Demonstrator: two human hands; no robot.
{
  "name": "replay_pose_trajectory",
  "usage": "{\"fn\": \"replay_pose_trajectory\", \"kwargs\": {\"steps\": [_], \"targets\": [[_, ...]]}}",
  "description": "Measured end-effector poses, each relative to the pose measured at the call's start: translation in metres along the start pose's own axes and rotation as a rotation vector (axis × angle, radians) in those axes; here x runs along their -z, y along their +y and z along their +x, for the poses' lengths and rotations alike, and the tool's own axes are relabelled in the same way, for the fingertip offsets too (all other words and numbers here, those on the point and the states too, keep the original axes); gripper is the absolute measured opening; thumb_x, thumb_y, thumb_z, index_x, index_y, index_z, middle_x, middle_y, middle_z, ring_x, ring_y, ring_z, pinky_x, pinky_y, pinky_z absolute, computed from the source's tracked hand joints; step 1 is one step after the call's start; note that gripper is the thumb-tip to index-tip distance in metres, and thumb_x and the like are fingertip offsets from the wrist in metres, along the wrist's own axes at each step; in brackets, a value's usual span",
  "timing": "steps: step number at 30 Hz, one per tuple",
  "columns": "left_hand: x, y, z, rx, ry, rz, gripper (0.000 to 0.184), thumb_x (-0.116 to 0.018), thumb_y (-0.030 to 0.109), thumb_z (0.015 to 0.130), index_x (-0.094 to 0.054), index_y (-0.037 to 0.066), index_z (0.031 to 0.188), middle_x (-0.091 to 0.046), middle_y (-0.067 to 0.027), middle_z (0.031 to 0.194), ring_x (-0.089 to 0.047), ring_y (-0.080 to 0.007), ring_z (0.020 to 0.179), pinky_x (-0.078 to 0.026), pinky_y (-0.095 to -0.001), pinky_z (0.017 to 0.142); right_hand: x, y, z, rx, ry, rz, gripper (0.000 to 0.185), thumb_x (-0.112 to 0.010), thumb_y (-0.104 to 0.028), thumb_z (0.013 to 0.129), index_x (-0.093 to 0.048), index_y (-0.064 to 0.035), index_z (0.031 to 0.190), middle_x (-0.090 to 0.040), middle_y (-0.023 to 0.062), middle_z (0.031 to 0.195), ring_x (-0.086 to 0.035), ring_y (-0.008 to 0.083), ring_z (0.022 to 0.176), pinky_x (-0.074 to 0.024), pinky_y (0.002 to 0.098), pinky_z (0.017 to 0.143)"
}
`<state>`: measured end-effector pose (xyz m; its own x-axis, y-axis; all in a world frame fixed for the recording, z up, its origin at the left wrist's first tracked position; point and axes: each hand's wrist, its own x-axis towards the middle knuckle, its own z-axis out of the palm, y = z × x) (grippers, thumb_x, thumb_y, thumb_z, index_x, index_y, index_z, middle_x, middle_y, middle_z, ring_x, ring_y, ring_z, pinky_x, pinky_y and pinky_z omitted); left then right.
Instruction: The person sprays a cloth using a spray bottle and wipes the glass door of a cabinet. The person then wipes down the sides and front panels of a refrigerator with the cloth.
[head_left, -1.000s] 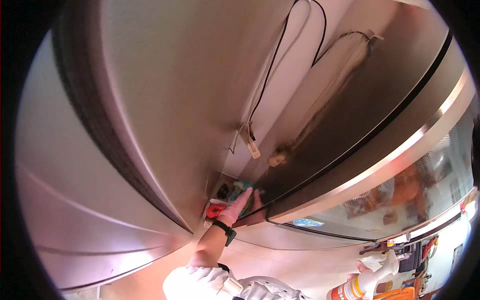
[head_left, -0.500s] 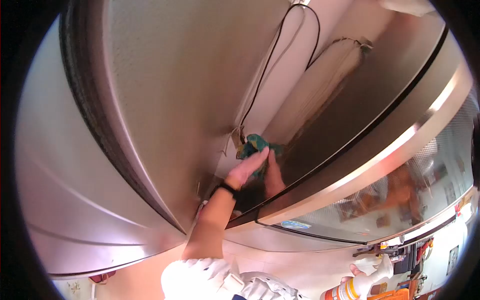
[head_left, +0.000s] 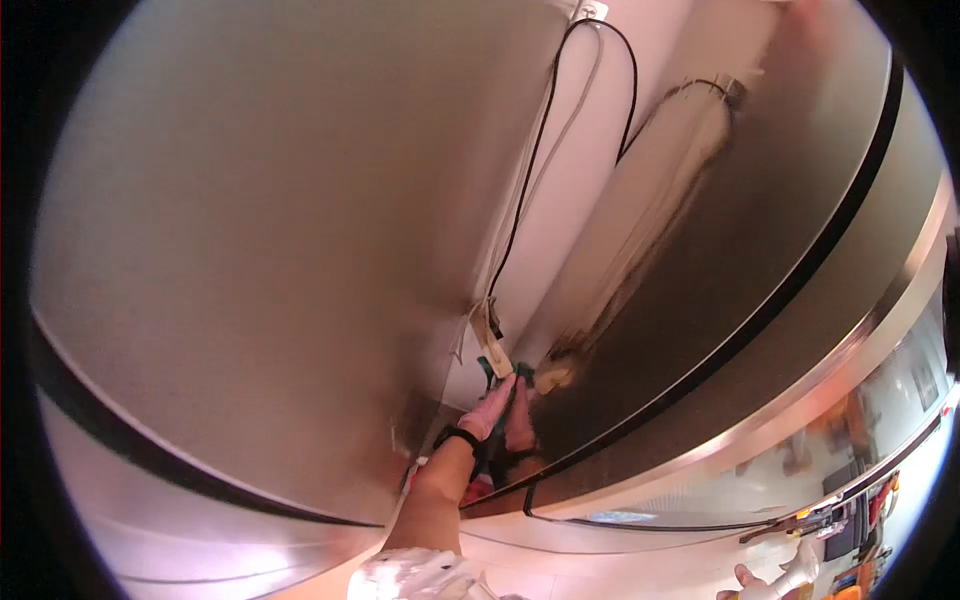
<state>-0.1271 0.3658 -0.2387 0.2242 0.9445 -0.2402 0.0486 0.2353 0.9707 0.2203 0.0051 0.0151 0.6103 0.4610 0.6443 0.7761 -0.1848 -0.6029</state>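
My left hand (head_left: 490,410), with a black band (head_left: 459,436) at the wrist, reaches deep into the narrow gap between two metal-sided appliances. Its fingers are closed around a green cloth (head_left: 524,371), mostly hidden, against the shiny right-hand panel (head_left: 690,300), which mirrors hand and cloth. Just beyond the fingertips hangs a beige, worn-looking piece (head_left: 492,345) at the foot of the cables. Low at the right edge, my right hand (head_left: 745,580) is wrapped round a spray bottle (head_left: 795,575); only its pale top shows, the rest being cut off by the frame.
A broad grey metal side (head_left: 250,250) bounds the gap on the left. Black and light cables (head_left: 530,160) run down the white back wall from a socket (head_left: 592,11). A rounded metal front edge (head_left: 700,450) curves along the right. Shelved items (head_left: 850,530) stand farther off.
My left hand with the cloth has moved lower in the view, uncovering the beige piece. The view has shifted, and the spray bottle has slid farther down and right, its label now out of frame.
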Motion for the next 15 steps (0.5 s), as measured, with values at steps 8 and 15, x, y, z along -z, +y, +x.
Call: {"fn": "replay_pose_trajectory", "kwargs": {"steps": [8, 15], "targets": [[0.001, -0.095, 0.029, 0.214, -0.015, -0.389, 0.077, -0.037, 0.058, 0.095, -0.023, 0.009, 0.153, -0.023, -0.0068, 0.159, -0.023, -0.0234, 0.145, -0.019, -0.0358, 0.117, -0.011, 0.110, 0.000, -0.391, -0.008, 0.386, 0.049, -0.048, -0.035, 0.094, -0.041, -0.0231, 0.142, -0.036, 0.0077, 0.133, -0.030, 0.0459, 0.118, -0.0479, 0.0763, 0.068], [-0.008, -0.058, 0.022, -0.343, 0.142, -0.137, 0.077, -0.046, 0.061, 0.093, -0.041, 0.005, 0.145, -0.041, -0.0103, 0.149, -0.036, -0.0227, 0.136, -0.026, -0.0327, 0.112, -0.002, 0.042, 0.002, -0.275, 0.046, 0.383, 0.048, -0.041, -0.032, 0.096, -0.041, -0.0179, 0.142, -0.039, 0.0091, 0.135, -0.040, 0.0378, 0.119, -0.0535, 0.0689, 0.065]]}}
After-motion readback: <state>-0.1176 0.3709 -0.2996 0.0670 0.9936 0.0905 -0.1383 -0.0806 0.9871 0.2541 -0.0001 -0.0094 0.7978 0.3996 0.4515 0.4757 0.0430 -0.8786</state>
